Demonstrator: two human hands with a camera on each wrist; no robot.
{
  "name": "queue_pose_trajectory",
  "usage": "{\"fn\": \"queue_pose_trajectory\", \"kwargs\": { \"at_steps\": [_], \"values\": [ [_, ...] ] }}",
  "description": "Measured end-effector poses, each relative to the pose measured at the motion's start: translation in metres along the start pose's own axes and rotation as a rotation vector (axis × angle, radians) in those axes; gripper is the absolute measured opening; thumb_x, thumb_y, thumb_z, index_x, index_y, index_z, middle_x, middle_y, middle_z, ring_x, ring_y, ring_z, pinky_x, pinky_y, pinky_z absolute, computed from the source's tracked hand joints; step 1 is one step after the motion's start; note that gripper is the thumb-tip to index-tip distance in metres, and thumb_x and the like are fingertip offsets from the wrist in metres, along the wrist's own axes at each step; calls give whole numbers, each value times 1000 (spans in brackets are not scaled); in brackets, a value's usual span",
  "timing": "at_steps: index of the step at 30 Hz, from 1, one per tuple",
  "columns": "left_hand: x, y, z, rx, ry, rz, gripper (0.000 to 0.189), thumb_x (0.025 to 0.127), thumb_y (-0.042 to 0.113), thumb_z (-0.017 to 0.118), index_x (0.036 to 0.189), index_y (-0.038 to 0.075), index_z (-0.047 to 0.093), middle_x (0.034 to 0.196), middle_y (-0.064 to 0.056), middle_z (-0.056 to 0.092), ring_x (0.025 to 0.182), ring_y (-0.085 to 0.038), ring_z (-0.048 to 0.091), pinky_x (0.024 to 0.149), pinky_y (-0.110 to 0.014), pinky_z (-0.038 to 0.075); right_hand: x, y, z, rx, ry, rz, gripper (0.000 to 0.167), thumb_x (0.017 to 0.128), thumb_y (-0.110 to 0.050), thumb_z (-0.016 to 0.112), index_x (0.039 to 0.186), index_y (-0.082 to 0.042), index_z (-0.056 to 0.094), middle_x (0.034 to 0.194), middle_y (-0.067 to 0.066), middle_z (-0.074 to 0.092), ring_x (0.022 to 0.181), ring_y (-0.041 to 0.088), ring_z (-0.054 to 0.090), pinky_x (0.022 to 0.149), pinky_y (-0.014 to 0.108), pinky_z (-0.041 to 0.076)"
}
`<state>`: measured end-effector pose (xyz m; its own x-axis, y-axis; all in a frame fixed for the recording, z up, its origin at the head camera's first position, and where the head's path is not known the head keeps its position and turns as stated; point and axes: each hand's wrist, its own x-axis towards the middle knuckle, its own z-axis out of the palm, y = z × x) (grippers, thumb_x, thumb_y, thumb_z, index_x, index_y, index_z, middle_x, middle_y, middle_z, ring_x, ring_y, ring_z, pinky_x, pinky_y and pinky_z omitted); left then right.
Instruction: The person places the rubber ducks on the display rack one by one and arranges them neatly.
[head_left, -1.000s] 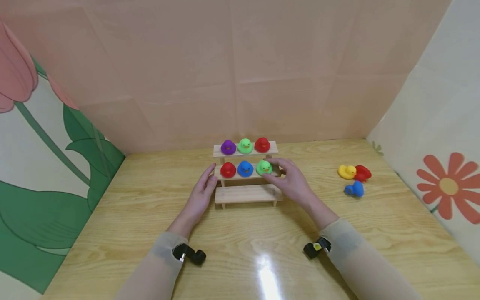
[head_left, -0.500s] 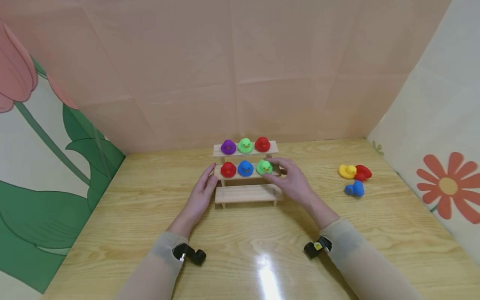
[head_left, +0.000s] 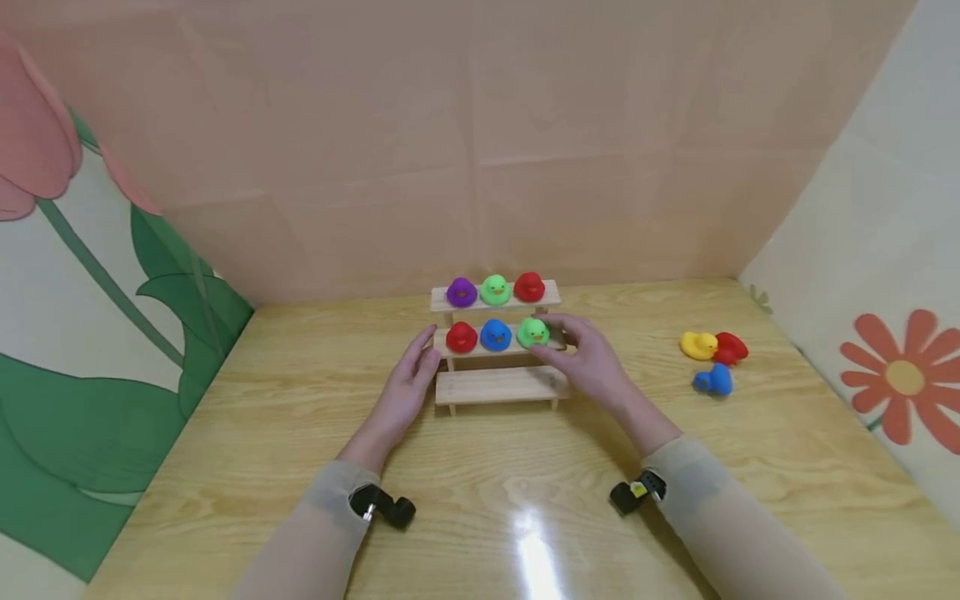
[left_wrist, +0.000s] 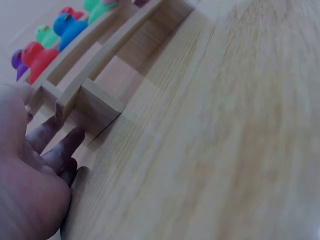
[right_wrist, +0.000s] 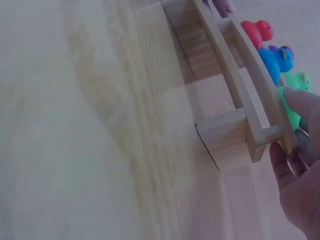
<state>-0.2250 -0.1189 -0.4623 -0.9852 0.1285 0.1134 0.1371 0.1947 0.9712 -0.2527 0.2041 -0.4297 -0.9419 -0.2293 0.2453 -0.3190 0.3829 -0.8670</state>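
A three-step wooden stand is at the middle of the table. On its middle step sit a red rubber duck, a blue one and a green rubber duck. My right hand holds that green duck between thumb and index finger, its thumb along the duck's side. Other fingers of this hand are at the step's right end. At the stand's left end is my left hand, its fingers extended beside the wood. Purple, green and red ducks fill the top step.
To the right on the table, a yellow duck, a red duck and a blue duck lie close together. A pinkish backdrop rises behind the stand, with flower-printed panels at both sides.
Both hands keep their places at the stand, and the ducks stay where they were. The whole head view has shifted slightly.
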Motion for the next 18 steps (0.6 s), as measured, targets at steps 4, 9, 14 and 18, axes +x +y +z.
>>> {"fn": "queue_pose_trajectory", "kwargs": {
  "at_steps": [4,9,14,18],
  "values": [
    [3,0,3,-7,9,6,60,120,42,50,176,28,32,174,-15,39,159,-37,38,132,-56,28,1,2,-3,18,6,-37,51,103,-21,84,150,-11,67,156,11,60,144,35,52,120,58,45],
    [5,0,8,-14,1,3,62,119,46,49,176,28,32,175,-13,38,160,-36,37,132,-56,27,-7,4,-11,57,25,-81,55,101,-16,84,152,-8,64,158,9,59,146,32,52,121,58,45],
    [3,0,10,1,-20,-8,62,118,49,49,176,32,32,176,-12,37,161,-36,37,132,-55,27,-25,4,-23,17,50,-77,60,102,-18,84,156,-7,59,160,9,56,149,36,49,122,63,43],
    [0,2,4,28,-3,-13,61,118,50,48,175,35,32,176,-12,37,160,-35,37,132,-56,26,-38,0,-38,-89,69,-57,60,103,-24,84,156,-10,59,160,11,56,146,41,52,121,65,43]
  ]
}}
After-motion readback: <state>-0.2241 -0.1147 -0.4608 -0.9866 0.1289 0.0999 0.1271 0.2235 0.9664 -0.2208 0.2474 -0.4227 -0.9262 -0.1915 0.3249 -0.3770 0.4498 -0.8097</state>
